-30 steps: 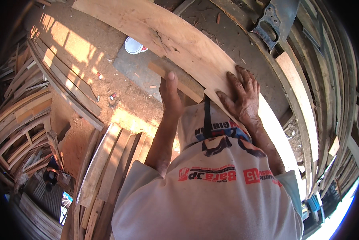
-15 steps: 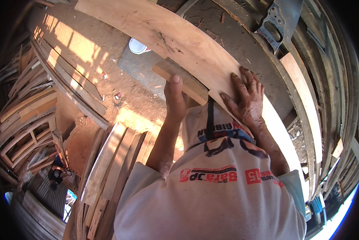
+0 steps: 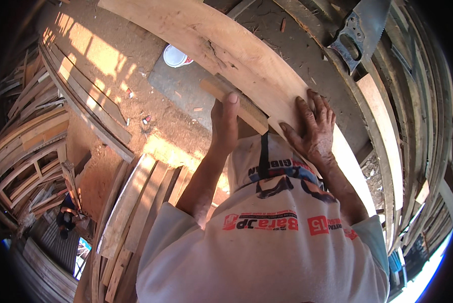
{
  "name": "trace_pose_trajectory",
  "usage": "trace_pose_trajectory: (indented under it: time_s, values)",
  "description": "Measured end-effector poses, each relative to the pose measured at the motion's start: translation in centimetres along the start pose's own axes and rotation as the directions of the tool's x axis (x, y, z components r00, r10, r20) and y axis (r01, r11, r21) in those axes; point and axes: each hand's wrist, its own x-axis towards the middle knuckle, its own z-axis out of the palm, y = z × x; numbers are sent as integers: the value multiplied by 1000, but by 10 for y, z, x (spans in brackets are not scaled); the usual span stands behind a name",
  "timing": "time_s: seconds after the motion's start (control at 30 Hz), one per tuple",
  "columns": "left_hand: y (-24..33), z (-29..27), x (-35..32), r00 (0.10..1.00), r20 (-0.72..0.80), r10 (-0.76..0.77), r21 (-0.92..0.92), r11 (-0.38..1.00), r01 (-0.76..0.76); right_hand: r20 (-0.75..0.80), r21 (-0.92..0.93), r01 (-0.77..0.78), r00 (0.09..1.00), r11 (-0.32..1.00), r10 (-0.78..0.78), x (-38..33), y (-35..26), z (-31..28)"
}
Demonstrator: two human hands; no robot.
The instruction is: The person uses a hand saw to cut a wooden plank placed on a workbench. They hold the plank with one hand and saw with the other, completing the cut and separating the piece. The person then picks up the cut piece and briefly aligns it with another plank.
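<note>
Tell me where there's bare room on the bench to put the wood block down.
Free patches: the dark bench top between the long plank and the saw, and the plank's far end. Crowded: the near plank under the right hand, beside the left hand gripping the block.

- My left hand [image 3: 225,123] has open air to its left, over the dirt floor [image 3: 110,76]
- The small wood block [image 3: 235,102] sits tight against the long plank [image 3: 226,50], so nothing passes between them
- My right hand [image 3: 312,129] lies flat on the plank; beyond it the surface [image 3: 297,55] is bare but strewn with chips
- A handsaw [image 3: 360,30] blocks the far right corner
- Stacked boards [image 3: 388,131] wall in the right side
- Leaning planks [image 3: 135,202] crowd the floor below my left arm
</note>
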Motion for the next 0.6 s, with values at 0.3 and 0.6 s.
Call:
trace_pose_trajectory:
  time_s: [0.3, 0.6]
  values:
    - [0, 5, 0, 1000, -6, -5, -6, 1000, 5, -6, -6, 9, 1000, 1000, -9, 1, -1, -2]
    - [7, 8, -3, 999, -39, 13, 35, 999, -12, -5, -23, -3, 1000, 1000, 3, 2, 0, 3]
